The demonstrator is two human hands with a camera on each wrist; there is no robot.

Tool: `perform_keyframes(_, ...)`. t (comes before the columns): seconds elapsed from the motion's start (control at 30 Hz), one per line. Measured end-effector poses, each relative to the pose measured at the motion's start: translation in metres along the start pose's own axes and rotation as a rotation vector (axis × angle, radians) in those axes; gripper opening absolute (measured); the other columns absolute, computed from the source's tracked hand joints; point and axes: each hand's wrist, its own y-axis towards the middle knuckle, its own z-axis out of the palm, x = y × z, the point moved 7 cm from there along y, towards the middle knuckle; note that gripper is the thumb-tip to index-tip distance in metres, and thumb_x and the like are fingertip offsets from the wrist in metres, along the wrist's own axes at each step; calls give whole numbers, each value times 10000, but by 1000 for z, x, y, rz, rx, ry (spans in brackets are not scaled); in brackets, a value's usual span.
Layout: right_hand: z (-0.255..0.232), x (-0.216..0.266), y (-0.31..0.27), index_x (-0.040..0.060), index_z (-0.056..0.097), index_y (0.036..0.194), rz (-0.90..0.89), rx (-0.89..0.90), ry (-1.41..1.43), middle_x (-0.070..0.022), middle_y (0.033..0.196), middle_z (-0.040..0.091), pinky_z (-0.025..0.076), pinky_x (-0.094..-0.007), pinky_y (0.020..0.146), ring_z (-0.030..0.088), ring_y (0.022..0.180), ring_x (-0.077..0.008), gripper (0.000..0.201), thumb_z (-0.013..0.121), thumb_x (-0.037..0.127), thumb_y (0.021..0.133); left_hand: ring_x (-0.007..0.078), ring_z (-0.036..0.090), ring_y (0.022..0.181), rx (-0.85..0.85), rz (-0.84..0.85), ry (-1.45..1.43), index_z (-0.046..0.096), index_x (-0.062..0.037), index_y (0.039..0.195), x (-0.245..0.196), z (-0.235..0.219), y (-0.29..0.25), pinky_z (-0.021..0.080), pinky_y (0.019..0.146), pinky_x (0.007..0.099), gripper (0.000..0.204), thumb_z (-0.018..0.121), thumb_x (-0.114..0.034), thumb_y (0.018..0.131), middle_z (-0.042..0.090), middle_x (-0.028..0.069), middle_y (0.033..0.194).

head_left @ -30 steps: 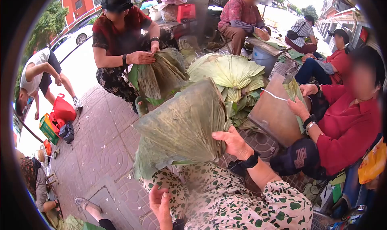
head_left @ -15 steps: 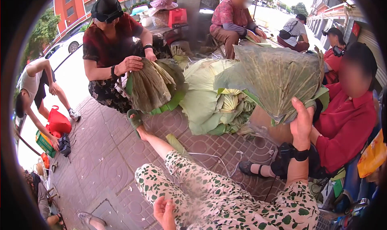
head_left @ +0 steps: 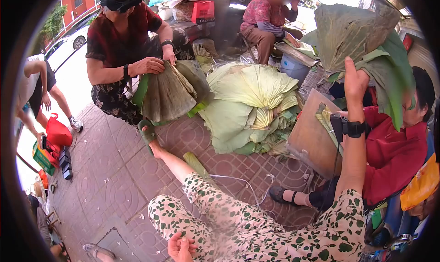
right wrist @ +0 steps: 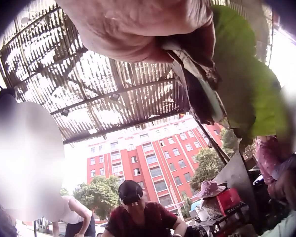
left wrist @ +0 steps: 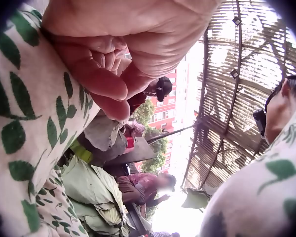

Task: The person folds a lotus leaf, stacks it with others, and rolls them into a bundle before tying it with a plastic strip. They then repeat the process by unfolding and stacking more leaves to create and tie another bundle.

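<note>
My right hand (head_left: 355,85) is raised at the upper right and grips a bundle of dry, folded lotus leaves (head_left: 346,39) by its narrow end. The bundle fans upward, and a greener leaf (head_left: 392,76) droops from it in front of the person in red. In the right wrist view the fingers (right wrist: 138,29) wrap round the leaf stems' end. Low over the patterned trousers, my left hand (head_left: 181,247) rests with loosely curled fingers and holds nothing. A large pile of pale green lotus leaves (head_left: 247,90) lies on the paving ahead.
At the right sits a person in red (head_left: 389,152) beside a brown board (head_left: 314,133). Opposite, a crouching person holds another leaf bundle (head_left: 169,92). A leaf strip (head_left: 197,164) and white string (head_left: 243,179) lie on the paving (head_left: 123,170). A blue bucket (head_left: 295,65) stands behind the pile.
My right hand has carried the leaf bundle from over my lap up and to the right, uncovering the leaf pile and paving. The left hand stays low over my lap.
</note>
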Motion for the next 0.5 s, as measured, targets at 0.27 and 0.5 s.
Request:
perform_keyframes(0.27,239,-131,-150,22,643,848,20,1027,-804,-212,947,620,486,-490,766,601,883,-398,255,569,258,786,89,548,472,-127,-33,23,579,-27,1031,-14,3,-9,377,395,181,172,572,-121,888,635,75,686)
perform_keyframes(0.5,252,-54,-382,60,447,1095,84,1302,-303,-180,1051,522,438,-470,773,524,999,-378,391,562,151,732,87,534,451,-187,-38,12,573,-36,1018,-8,0,-4,374,392,173,152,567,-114,886,626,71,665)
